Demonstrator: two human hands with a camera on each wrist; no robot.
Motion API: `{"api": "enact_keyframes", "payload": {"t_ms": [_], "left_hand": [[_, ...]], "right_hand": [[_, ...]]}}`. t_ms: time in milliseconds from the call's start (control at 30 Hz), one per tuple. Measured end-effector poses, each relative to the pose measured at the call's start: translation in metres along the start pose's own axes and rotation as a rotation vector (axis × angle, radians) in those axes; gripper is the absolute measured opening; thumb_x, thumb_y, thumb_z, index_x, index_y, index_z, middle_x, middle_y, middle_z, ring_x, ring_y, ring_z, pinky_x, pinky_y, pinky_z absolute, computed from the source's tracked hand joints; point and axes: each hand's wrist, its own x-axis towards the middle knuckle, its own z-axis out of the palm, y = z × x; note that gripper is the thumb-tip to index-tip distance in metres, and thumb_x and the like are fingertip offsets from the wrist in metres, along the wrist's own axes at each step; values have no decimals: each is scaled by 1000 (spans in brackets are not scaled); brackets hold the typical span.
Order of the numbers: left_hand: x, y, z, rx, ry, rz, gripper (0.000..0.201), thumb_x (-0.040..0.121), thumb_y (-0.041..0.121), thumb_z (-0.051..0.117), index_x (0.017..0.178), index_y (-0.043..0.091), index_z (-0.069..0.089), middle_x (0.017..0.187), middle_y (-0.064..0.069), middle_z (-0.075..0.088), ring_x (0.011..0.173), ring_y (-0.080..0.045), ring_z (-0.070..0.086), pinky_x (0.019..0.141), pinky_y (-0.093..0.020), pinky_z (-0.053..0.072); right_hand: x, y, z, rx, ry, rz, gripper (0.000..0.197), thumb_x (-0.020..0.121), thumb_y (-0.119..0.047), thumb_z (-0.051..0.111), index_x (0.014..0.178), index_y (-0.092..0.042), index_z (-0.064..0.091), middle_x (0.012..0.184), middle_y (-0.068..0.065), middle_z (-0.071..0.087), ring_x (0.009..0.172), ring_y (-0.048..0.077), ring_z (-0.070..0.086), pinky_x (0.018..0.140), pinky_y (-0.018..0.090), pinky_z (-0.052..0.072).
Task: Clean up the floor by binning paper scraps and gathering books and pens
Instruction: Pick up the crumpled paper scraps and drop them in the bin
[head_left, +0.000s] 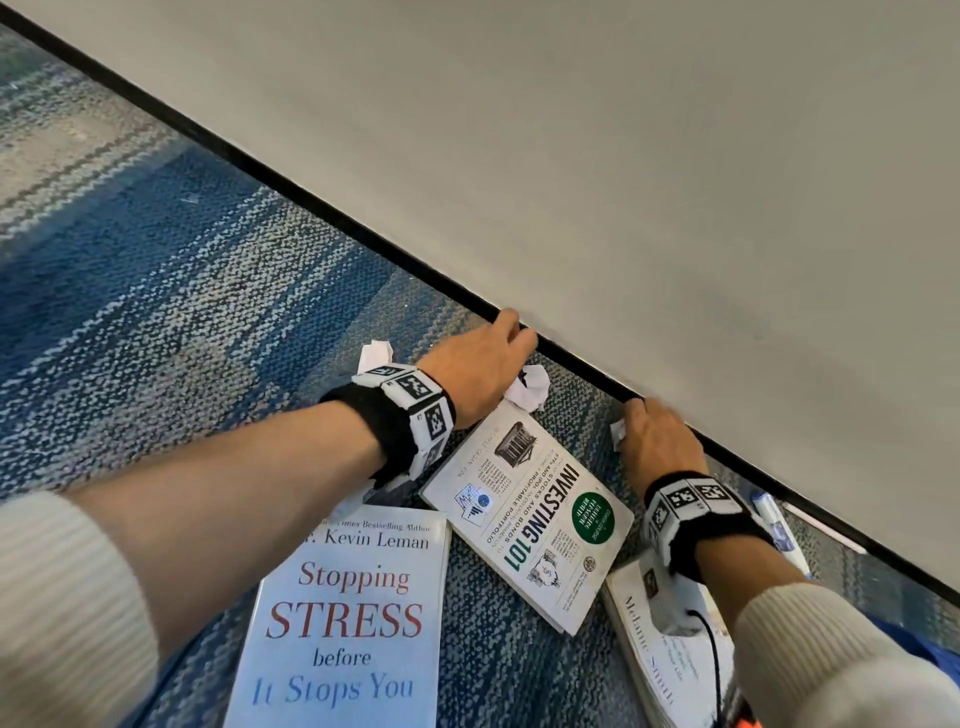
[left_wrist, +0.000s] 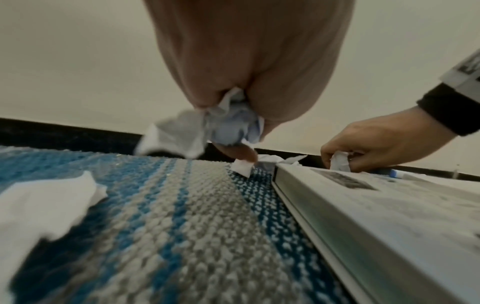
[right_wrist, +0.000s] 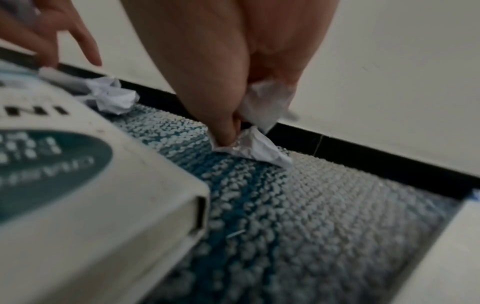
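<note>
My left hand (head_left: 493, 353) sits by the black baseboard and grips a crumpled paper wad (left_wrist: 228, 125); one finger touches a small scrap (left_wrist: 242, 167) on the carpet. A bigger crumpled paper (head_left: 529, 388) lies beside that hand at the corner of the "Investing 101" book (head_left: 530, 514). My right hand (head_left: 649, 431) holds white paper (right_wrist: 265, 102) and pinches another scrap (right_wrist: 255, 147) against the carpet. "Stopping Stress" (head_left: 348, 623) and a third book (head_left: 660, 654) lie nearer me. A blue-and-white pen (head_left: 776, 525) rests along the baseboard on the right.
A loose white scrap (head_left: 376, 353) lies left of my left wrist. The blue-grey carpet (head_left: 182, 291) stretches off to the left. The pale wall (head_left: 675, 182) and its black baseboard (head_left: 311, 208) close off the far side. No bin shows in any view.
</note>
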Motion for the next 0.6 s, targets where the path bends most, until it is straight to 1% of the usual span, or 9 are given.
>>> {"api": "enact_keyframes", "payload": {"t_ms": [100, 200, 233, 267, 333, 367, 433, 533, 600], "left_hand": [[4, 4, 7, 87, -107, 86, 37, 93, 8, 50, 130, 14, 43, 131, -9, 38, 99, -25, 56, 74, -40, 53], [1, 5, 10, 185, -223, 120, 38, 99, 22, 43, 137, 21, 47, 135, -6, 39, 109, -25, 51, 85, -42, 53], [-1, 5, 10, 190, -231, 114, 38, 100, 23, 39, 137, 19, 47, 134, -7, 40, 109, -25, 50, 86, -42, 52], [-2, 4, 11, 177, -232, 99, 38, 101, 22, 35, 136, 15, 47, 133, -9, 39, 107, -25, 50, 86, -42, 51], [-4, 1, 13, 128, -207, 52, 37, 102, 21, 27, 129, 8, 48, 130, -12, 39, 95, -24, 49, 82, -41, 49], [-4, -1, 14, 96, -178, 27, 36, 102, 21, 26, 124, 5, 50, 126, -12, 41, 87, -22, 47, 78, -40, 47], [-2, -7, 18, 54, -101, -14, 37, 103, 26, 25, 111, 4, 54, 117, -12, 46, 77, -23, 46, 71, -40, 47], [-4, -12, 12, 70, -30, -94, 63, 101, 52, 22, 84, 8, 63, 96, -11, 59, 75, -29, 59, 72, -40, 51], [-9, -17, -3, 108, 56, -218, 72, 94, 67, 22, 59, 12, 53, 68, -7, 58, 58, -24, 54, 63, -33, 48]], "right_hand": [[1, 2, 7, 144, -3, 17, 19, 94, -9, 47, 110, 0, 50, 109, 21, 54, 98, 35, 53, 81, 39, 43], [-3, -4, 2, 236, 235, -45, 5, 89, -2, 54, 87, 2, 51, 86, 19, 50, 76, 30, 46, 67, 42, 44], [-2, -9, -2, 270, 323, -79, 10, 89, 1, 53, 81, -3, 47, 82, 14, 46, 72, 27, 42, 64, 39, 40], [-3, -15, -9, 325, 338, -104, 13, 90, -1, 49, 81, -7, 43, 83, 9, 42, 73, 23, 38, 66, 33, 35], [1, -28, -19, 464, 261, -110, 9, 95, -8, 41, 86, -9, 41, 91, 5, 41, 77, 18, 38, 71, 25, 31], [3, -33, -21, 517, 215, -96, 9, 96, -11, 40, 88, -7, 43, 91, 5, 45, 77, 19, 42, 71, 27, 36], [7, -44, -26, 632, 228, -65, 11, 93, -11, 44, 85, -3, 45, 82, 10, 55, 71, 28, 51, 66, 42, 46], [13, -59, -33, 756, 326, 29, 11, 89, -13, 47, 85, -5, 41, 70, 13, 55, 64, 32, 51, 58, 37, 39], [15, -71, -37, 720, 330, 87, 16, 92, -24, 47, 93, -11, 38, 71, 11, 55, 67, 34, 54, 61, 36, 38]]}}
